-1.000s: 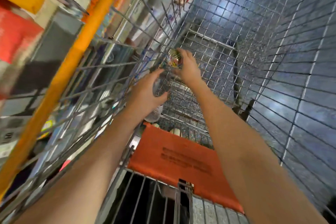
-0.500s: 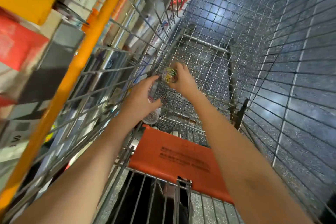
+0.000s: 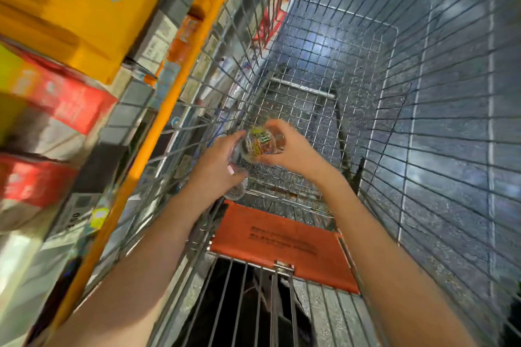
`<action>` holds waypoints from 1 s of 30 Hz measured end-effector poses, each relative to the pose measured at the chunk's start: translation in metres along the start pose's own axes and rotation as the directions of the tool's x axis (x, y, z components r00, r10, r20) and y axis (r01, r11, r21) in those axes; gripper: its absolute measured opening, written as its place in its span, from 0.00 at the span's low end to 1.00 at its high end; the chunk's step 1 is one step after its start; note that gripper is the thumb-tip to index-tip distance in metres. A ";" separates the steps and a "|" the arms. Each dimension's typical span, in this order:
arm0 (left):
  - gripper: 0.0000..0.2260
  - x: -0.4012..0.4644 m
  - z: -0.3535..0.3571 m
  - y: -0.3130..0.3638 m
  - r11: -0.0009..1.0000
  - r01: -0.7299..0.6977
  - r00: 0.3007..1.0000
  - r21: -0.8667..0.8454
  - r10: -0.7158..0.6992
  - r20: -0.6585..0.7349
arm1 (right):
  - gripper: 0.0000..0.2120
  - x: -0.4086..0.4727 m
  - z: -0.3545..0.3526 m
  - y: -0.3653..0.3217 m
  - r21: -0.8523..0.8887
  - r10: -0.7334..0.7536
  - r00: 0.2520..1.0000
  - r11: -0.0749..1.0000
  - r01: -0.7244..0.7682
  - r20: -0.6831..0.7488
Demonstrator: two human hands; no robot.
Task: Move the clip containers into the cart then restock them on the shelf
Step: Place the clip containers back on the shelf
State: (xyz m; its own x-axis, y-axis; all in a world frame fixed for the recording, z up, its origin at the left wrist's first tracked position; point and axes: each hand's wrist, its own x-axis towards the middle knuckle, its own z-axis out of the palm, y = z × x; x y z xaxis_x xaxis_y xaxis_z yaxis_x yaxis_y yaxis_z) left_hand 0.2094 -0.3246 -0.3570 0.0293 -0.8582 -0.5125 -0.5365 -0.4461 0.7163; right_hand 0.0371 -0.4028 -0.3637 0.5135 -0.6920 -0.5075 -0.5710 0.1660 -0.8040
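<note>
Clear plastic, packed with coloured clips: in the head view your clip container (image 3: 258, 141) sits low inside the cart (image 3: 423, 93), its round end toward you, long axis pointing down at the wire floor. Your right hand (image 3: 293, 146) curls round its right side; your left hand (image 3: 215, 166) wraps another clear container (image 3: 236, 191), fingers curled, just beside it.

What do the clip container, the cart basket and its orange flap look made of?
Clip container: likely clear glossy plastic, since the coloured clips show through. Cart basket: bare metal wire, grey and shiny. Orange flap: probably matte moulded plastic, with raised lettering.
</note>
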 end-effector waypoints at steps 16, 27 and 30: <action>0.36 -0.034 -0.005 0.029 0.997 0.077 0.996 0.002 -0.077 0.048 | 0.25 -0.040 0.006 -0.030 0.085 0.057 0.980 0.994 -0.075 0.193; 0.29 -0.038 0.005 -0.003 0.979 0.197 0.980 0.045 -0.197 0.012 | 0.36 -0.035 0.020 0.002 -0.078 0.136 0.966 0.990 -0.121 0.222; 0.31 -0.037 0.005 -0.012 0.971 0.228 0.971 0.066 -0.232 0.059 | 0.35 -0.029 0.031 0.015 -0.111 0.168 0.964 0.983 -0.148 0.205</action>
State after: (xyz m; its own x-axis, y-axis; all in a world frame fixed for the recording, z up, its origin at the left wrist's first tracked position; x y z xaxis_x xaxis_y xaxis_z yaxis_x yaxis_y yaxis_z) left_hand 0.2101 -0.2861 -0.3490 0.1032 -0.7149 -0.6915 -0.5702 -0.6122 0.5478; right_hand 0.0330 -0.3582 -0.3707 0.5305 -0.4954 -0.6879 -0.7080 0.1874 -0.6809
